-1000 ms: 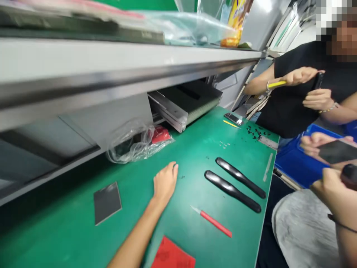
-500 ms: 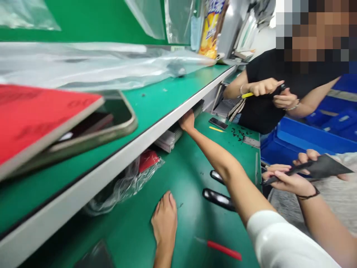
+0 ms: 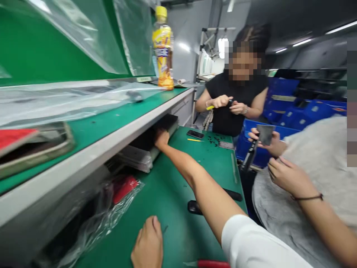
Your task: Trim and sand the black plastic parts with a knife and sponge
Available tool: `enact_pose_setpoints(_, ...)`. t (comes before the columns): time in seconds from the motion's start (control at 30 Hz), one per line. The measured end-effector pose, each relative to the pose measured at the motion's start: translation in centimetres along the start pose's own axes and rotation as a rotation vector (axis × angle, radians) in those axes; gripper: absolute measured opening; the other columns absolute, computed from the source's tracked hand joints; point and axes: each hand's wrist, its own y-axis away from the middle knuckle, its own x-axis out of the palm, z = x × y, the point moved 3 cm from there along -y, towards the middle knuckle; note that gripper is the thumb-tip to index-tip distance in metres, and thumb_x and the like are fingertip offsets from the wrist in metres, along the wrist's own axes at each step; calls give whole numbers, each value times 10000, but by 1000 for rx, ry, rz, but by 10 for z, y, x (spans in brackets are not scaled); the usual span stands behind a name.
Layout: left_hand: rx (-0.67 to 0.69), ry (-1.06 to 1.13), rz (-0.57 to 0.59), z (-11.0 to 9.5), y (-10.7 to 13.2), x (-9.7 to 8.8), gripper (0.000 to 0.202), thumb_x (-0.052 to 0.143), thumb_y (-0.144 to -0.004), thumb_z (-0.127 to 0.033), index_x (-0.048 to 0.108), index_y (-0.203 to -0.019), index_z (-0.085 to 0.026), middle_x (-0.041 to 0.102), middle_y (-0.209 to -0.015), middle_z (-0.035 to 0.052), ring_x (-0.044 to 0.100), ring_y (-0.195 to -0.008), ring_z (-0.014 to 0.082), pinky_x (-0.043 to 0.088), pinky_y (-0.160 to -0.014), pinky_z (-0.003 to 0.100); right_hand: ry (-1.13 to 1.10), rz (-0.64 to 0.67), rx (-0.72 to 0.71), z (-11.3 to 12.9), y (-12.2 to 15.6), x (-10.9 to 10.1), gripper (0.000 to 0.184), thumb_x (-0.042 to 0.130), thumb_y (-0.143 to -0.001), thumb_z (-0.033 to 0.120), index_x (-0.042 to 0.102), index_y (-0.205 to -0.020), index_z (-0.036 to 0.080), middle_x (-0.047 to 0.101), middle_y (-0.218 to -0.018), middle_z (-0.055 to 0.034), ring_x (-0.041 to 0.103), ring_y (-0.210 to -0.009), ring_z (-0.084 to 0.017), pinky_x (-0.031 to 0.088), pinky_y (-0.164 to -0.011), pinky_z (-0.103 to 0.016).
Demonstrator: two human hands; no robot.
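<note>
Red-handled tool [image 3: 212, 264] cut off by bottom edge.

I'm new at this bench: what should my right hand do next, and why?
Probably take hold of the edge of the stack of flat metal-edged panels under the shelf: your right hand sits at it, while your left hand lies free on the green mat.

Above your right hand [image 3: 161, 138], the white shelf edge [image 3: 83, 160] blocks any upward pass. The plastic bag [image 3: 111, 208] crowds the left of your left hand [image 3: 147, 245]. You have room along the green counter [image 3: 212, 163] beyond your right forearm [image 3: 195, 182], as far as the scattered black bits [image 3: 214, 140].
</note>
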Motion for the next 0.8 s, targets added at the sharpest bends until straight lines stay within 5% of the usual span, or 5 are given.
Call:
enact_pose_setpoints(0.23, -90, 145, 110, 1, -5, -14, 478, 329, -1060, -442, 698, -1182, -164, 792, -1008, 178, 739, -886, 391, 498, -724, 429, -362, -136, 287, -34, 127, -39, 333, 688, -1016, 365, 649, -1288, 176, 613, -1387, -109, 605, -1266, -286, 531, -1083, -532)
enact_pose_setpoints(0.37, -115, 320, 134, -11, 24, -51, 479, 387, -1046, -396, 627, -1369, -134, 760, -1243, 197, 704, -1180, 396, 521, -980, 497, -773, -16, 421, -31, 253, -71, 330, 662, -1034, 397, 639, -1259, 157, 663, -1226, -89, 678, -1042, -223, 614, -899, -418)
enact_pose_setpoints(0.5, -29, 611, 157, -47, 120, -102, 611, 452, -1045, -451, 439, -1584, -165, 613, -1512, 158, 616, -1360, 290, 467, -1146, 418, -1163, 239, 453, -26, 435, -94, 283, 656, -1025, 390, 634, -1179, 154, 660, -999, -33, 638, -787, -143, 572, -698, -288)
enact_pose_setpoints(0.63, -71, 889, 245, -85, 259, -136, 716, 322, -1054, -643, 453, -1569, -162, 652, -1453, 165, 745, -1114, 272, 626, -901, 386, -1415, 561, 552, -23, 614, -96, 445, 739, -752, 385, 620, -1132, 187, 595, -812, 28, 534, -577, -100, 433, -561, -248)
enact_pose_setpoints(0.8, -233, 1112, 79, -113, 407, -141, 725, 557, -985, -652, 459, -1572, -238, 649, -1452, 134, 743, -1119, 258, 617, -924, 341, -1489, 676, 637, -29, 751, -83, 566, 673, -655, 650, 603, -1044, 246, 506, -718, 51, 406, -477, -83, 289, -514, -238)
